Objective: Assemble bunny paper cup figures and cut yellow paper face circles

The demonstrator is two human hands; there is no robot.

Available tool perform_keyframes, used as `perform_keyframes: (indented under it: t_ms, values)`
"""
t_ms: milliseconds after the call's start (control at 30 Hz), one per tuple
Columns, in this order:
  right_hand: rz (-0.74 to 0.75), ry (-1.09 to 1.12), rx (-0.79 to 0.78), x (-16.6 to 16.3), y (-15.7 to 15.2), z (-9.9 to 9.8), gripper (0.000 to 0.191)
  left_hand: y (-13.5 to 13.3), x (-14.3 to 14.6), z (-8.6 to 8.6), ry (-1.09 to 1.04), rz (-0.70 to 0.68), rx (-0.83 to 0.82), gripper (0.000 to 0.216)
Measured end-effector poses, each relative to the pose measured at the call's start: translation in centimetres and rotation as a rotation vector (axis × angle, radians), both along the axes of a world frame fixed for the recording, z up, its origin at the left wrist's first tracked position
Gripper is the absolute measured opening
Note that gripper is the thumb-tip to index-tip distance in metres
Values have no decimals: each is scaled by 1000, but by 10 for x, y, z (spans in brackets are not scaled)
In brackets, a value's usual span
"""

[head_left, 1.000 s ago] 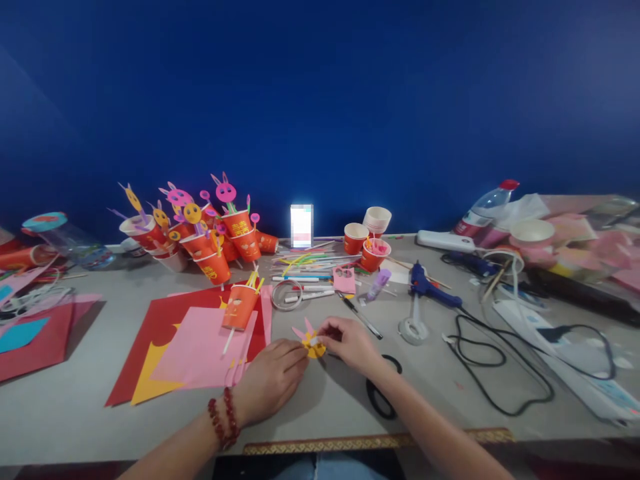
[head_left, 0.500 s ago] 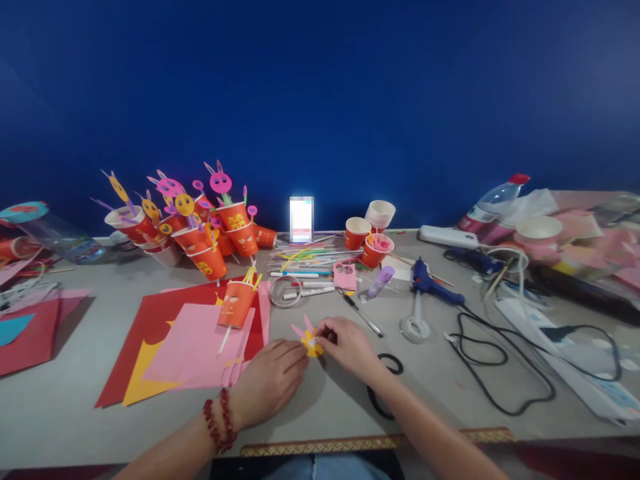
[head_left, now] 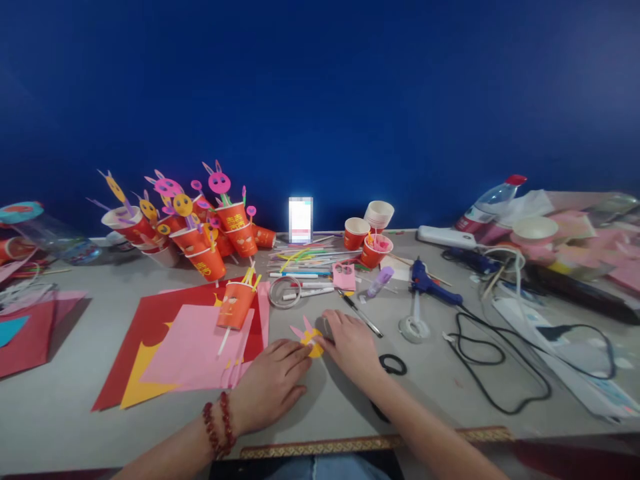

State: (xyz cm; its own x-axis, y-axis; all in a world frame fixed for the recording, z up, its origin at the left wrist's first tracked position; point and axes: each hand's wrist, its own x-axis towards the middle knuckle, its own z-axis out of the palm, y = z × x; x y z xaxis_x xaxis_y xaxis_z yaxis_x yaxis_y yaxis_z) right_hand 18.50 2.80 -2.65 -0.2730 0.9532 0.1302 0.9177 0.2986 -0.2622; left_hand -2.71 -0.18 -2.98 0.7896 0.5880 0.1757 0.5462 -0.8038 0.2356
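Observation:
A small yellow paper disc with pink ears (head_left: 309,338) lies on the grey table (head_left: 430,387) in front of me. My left hand (head_left: 273,389), with a red bead bracelet at the wrist, rests flat and its fingertips touch the disc's left edge. From the right, my right hand (head_left: 350,342) lies over the table with its fingers pressing down beside the disc. Neither hand lifts the piece. Black scissors (head_left: 387,373) lie partly under my right forearm.
Red, yellow and pink paper sheets (head_left: 195,343) with an orange cup (head_left: 236,305) on them lie at left. Several decorated orange cups (head_left: 200,233) stand at the back left. Pens and straws (head_left: 305,267), a blue glue gun (head_left: 430,283) with its black cord, a tape roll (head_left: 285,292) and a bottle (head_left: 487,203) surround the middle.
My right hand has flattened from a pinch over the disc to pressing down beside it. My left hand has slid slightly forward onto the disc's edge.

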Motion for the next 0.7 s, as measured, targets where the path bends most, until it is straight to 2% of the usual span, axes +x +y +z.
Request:
perform_keyframes:
  t_ms: [100, 200, 300, 400, 567, 633, 700]
  values:
    - [17, -14, 17, 4, 1, 1, 16, -1, -1, 1, -4, 5, -4, 38]
    - [100, 58, 17, 5, -1, 1, 8, -2, -2, 0, -5, 4, 14, 38]
    - [114, 145, 0, 2, -3, 1, 2, -3, -3, -2, -9, -9, 50, 40]
    - [69, 270, -78, -1, -4, 0, 10, -4, -2, -4, -28, -14, 83, 41]
    - [24, 644, -261, 4, 4, -5, 12, -7, -3, 2, -157, 48, 105, 28]
    - [9, 822, -220, 12, 14, -1, 19, -7, -6, 6, -242, 114, 103, 17]
    - [-14, 972, -120, 22, 26, 8, 28, -3, -8, 10, -264, 152, 83, 22]
